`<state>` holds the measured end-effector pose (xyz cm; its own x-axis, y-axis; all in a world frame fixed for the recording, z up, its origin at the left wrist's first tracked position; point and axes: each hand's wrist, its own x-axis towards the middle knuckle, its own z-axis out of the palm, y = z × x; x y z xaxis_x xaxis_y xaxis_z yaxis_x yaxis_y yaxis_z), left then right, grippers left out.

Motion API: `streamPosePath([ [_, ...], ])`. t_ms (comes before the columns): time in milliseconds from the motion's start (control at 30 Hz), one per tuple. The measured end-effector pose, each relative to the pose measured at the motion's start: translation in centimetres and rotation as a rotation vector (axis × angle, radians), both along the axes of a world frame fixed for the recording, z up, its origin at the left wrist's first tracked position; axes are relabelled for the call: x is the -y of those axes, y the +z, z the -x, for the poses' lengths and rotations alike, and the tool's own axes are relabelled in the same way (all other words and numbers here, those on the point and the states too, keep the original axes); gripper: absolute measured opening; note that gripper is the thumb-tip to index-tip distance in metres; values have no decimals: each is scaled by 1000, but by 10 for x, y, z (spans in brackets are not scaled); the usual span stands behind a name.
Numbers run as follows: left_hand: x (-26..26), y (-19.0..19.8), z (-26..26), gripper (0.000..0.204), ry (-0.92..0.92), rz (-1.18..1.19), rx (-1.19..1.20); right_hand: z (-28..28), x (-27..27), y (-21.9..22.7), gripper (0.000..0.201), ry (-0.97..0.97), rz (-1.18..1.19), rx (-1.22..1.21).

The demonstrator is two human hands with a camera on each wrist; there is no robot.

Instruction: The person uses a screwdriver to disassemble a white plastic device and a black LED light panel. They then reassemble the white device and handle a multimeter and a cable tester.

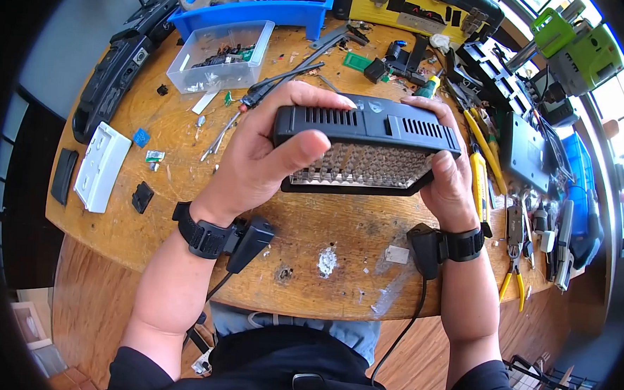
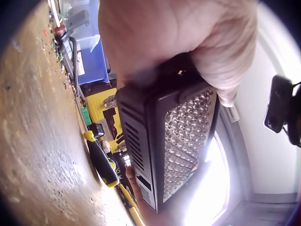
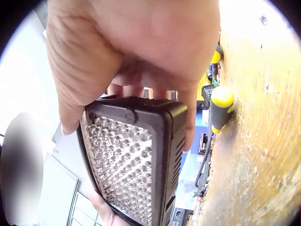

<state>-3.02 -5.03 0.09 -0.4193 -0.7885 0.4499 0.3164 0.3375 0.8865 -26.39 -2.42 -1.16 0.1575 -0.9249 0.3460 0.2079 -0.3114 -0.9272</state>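
A black LED light panel with vent slots along its top side is held up above the bench by both hands. The left hand grips its left end, thumb on the front edge and fingers behind. At the right end the right hand holds it the same way, thumb at the front corner. In the left wrist view the panel's clear bulbs face away from the bench, with the left hand over one end. The right wrist view shows the right hand round the other end of the panel.
A wooden bench carries a clear bin, a blue tray and a white plastic part at left. Yellow-handled pliers, a grey box and a green drill stand are at right.
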Motion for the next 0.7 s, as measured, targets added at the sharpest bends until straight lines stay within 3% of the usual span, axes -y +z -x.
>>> streamPosePath([
  [67,3,0,-3,44,22,155,73,1,1,-1,73,22,16,14],
  [133,3,1,-4,44,14,171,88,3,0,0,74,124,-51,134],
  [333,3,1,-4,44,12,208,106,5,1,3,79,202,-64,190],
  [700,5,2,-5,45,-19,276,88,5,4,0,80,193,25,159],
])
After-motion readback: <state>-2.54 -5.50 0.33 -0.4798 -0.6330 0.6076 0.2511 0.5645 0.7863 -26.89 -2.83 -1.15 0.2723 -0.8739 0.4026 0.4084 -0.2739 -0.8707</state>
